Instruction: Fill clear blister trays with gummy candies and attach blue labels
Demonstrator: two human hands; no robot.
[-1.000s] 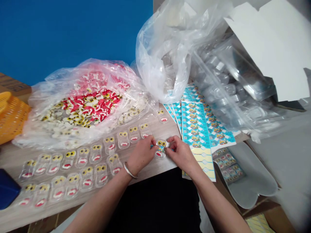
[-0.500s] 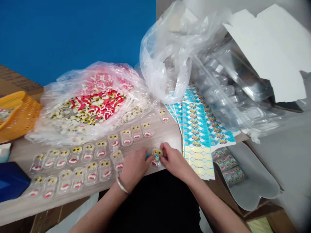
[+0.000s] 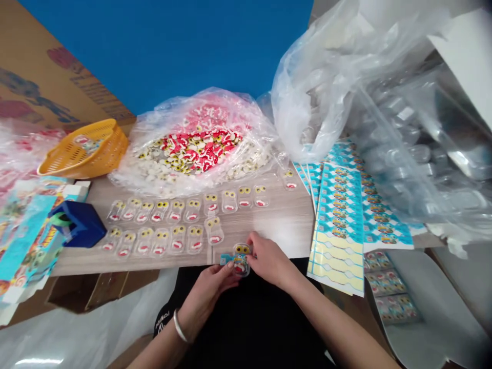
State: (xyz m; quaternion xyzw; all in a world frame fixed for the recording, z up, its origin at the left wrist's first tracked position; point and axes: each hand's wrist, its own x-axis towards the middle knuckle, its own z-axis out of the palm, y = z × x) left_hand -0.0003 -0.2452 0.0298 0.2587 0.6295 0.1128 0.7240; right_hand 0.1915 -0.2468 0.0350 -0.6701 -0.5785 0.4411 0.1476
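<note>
A small clear plastic case [image 3: 242,250] with yellow eyes and a red mouth piece inside is held at the front edge of the table. Across its middle lies a blue printed sticker [image 3: 226,259], its left end sticking out past the case. My left hand [image 3: 216,283] grips the case from the lower left, thumb on top by the sticker and fingers underneath. On the other side, my right hand [image 3: 269,260] pinches the right edge, its fingertips partly hidden. Two rows of similar cases [image 3: 178,238] lie to the left on the table.
Behind the rows sits an open plastic bag [image 3: 203,148] of red, white and yellow pieces. Sticker sheets [image 3: 338,215] overhang the edge at right, beside a bag of clear cases [image 3: 418,148]. A yellow basket [image 3: 86,151] and dark blue holder [image 3: 82,225] stand at left.
The view has swung left. My left hand has dropped below the case and its fingers now support it from beneath. The sticker now shows across the case, left end free.
</note>
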